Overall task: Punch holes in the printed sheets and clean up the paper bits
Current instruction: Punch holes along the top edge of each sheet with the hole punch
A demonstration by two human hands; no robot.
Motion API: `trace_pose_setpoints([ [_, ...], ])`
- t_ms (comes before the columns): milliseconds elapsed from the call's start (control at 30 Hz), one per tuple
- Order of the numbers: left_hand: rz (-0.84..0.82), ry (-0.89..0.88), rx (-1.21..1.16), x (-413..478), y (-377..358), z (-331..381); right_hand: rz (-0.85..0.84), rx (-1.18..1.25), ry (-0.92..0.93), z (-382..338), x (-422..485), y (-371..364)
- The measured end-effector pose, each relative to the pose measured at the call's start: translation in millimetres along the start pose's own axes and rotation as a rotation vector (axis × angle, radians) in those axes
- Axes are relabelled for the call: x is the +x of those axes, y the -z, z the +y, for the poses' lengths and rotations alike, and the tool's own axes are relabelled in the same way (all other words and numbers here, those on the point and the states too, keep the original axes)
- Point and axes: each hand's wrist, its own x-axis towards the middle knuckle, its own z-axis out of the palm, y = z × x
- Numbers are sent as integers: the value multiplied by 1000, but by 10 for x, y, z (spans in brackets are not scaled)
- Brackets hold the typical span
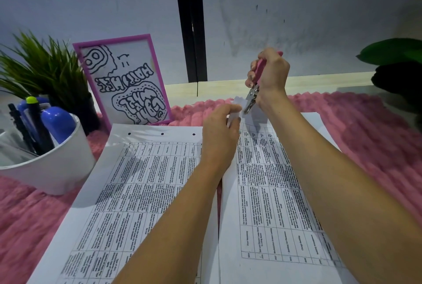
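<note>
The right hand [271, 73] is curled around the pink handles of a single-hole punch [252, 96] and holds it raised above the desk with the metal head pointing down. The head meets the lifted far edge of the right-hand printed sheet [269, 192]; whether the paper sits inside the head cannot be told. The left hand [220, 128] pinches that same far edge between thumb and fingers, just beside the punch head, and bends it upward. The rest of this sheet lies flat under both forearms.

The left-hand printed sheet [137, 181] lies flat alongside, touching or slightly overlapping the first. Three punched holes [162, 134] run along its far margin. Both sheets rest on a pink fluffy mat [365, 137].

At the left, a white cup [52, 169] holds pens [36, 123]. Behind it stand an artificial plant [43, 66] and a pink-framed drawing [127, 82].
</note>
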Motion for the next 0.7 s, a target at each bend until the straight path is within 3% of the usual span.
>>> trace_pose_setpoints([
  [367,-16,-5,38,-8,-3,64,-238,34,-77,-160,-48,124],
  [567,3,-119,135,-11,-18,57,-214,110,-117,-152,-75,247],
  [700,0,-25,36,3,-13,-8,-184,5,-74,-213,-32,290],
])
